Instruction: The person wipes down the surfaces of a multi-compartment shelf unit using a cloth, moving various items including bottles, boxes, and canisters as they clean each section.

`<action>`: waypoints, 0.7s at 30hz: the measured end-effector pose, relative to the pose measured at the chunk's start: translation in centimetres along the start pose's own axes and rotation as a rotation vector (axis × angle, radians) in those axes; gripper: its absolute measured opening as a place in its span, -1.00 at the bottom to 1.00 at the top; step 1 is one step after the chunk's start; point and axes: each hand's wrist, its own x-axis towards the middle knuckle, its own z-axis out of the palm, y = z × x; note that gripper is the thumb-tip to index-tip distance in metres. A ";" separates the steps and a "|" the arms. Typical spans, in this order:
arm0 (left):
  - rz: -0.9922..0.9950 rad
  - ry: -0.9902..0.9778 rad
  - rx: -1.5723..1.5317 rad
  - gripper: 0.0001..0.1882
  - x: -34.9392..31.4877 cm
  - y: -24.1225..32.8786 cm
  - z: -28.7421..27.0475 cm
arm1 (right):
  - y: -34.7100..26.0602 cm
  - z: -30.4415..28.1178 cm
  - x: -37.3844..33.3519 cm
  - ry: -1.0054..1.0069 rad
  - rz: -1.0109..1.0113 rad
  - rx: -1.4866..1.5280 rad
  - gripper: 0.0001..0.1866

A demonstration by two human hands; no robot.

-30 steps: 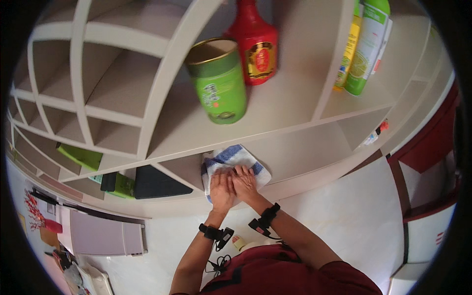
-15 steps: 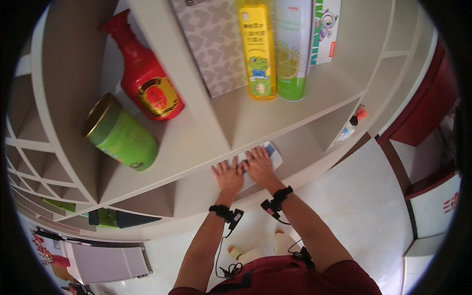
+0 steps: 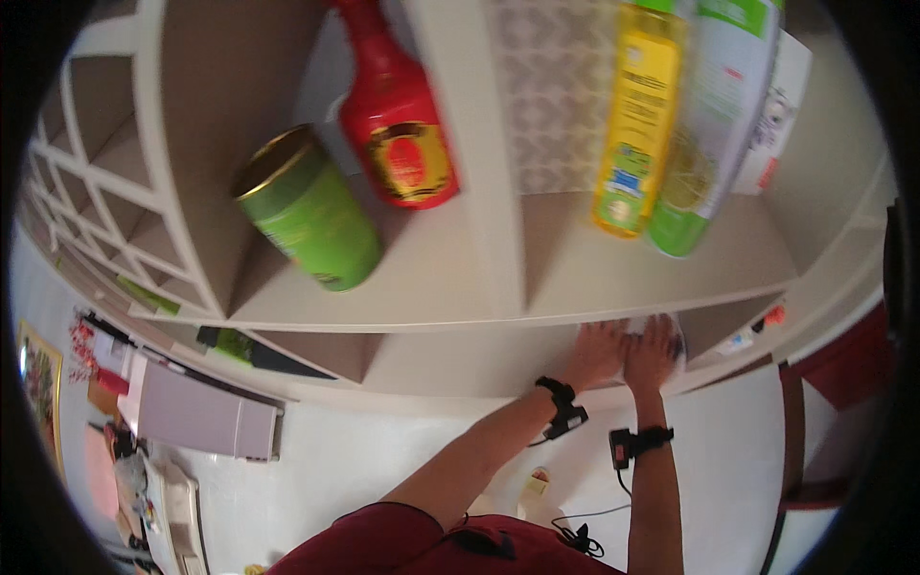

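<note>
My left hand (image 3: 598,353) and my right hand (image 3: 651,352) lie side by side in the lower shelf compartment, under the front edge of the shelf above. Both press with outstretched fingers on a white, cloth-like piece with dark bluish patches (image 3: 679,347). It shows between the hands and beyond my right fingers; the hands cover most of it, so its exact kind is unclear. A dark strap with a small box sits on each wrist.
Above stand a green tin (image 3: 321,225), a red bottle (image 3: 402,134), a yellow bottle (image 3: 637,134) and a white-and-green spray can (image 3: 704,134). An upright divider (image 3: 479,163) parts them. Dark and green items (image 3: 254,350) lie low left; small items (image 3: 743,337) sit right.
Both hands have moved right along the lower shelf, with the white piece under them. My view has shifted, and the left forearm now slants across more.
</note>
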 end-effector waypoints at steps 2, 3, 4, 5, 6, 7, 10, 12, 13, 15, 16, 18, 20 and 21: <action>0.062 0.237 0.059 -0.53 -1.5 -0.7 0.2 | -0.7 0.6 -1.0 0.041 -0.031 -0.018 -0.43; 0.043 0.240 0.070 -0.53 -1.9 -1.1 -0.3 | -0.9 0.9 -1.2 0.049 -0.028 -0.034 -0.42; 0.042 0.248 0.063 -0.53 -2.4 -1.6 -0.8 | -1.7 1.4 -1.0 0.045 -0.048 -0.024 -0.42; 0.041 0.257 0.056 -0.54 -2.9 -2.3 -1.3 | -2.7 2.2 -0.9 0.043 -0.073 -0.060 -0.45; -0.025 0.272 0.094 -0.59 -3.3 -3.2 -1.7 | -3.8 2.3 -0.7 0.046 -0.098 -0.099 -0.47; -0.043 0.281 0.104 -0.59 -3.8 -4.7 -2.2 | -6.0 1.5 -0.4 0.049 -0.119 -0.091 -0.47; -0.315 -0.121 -0.007 -0.58 -5.8 -9.9 -6.5 | -12.7 1.4 -0.8 -0.191 -0.238 0.007 -0.52; -0.381 -0.167 -0.028 -0.54 -8.3 -14.7 -8.4 | -17.3 2.9 -2.1 -0.004 -0.381 0.111 -0.55; -0.404 -0.045 0.026 -0.55 -10.0 -18.1 -7.7 | -20.5 2.3 -2.8 0.064 -0.457 0.189 -0.57; -0.439 0.018 0.017 -0.52 -11.9 -20.7 -9.4 | -24.2 1.7 -2.8 -0.264 -0.445 0.359 -0.55; -0.463 -0.041 0.035 -0.50 -12.7 -21.5 -10.8 | -25.8 1.0 -2.7 -0.336 -0.487 0.342 -0.54; -0.480 -0.102 0.053 -0.48 -14.3 -23.6 -11.4 | -28.5 0.7 -3.1 -0.407 -0.522 0.324 -0.52; -0.558 0.126 0.184 -0.57 -16.9 -27.4 -8.9 | -31.0 1.8 -4.6 0.038 -0.522 0.398 -0.67; -0.551 0.107 0.169 -0.57 -17.4 -27.1 -8.8 | -31.2 1.7 -4.9 0.023 -0.507 0.384 -0.67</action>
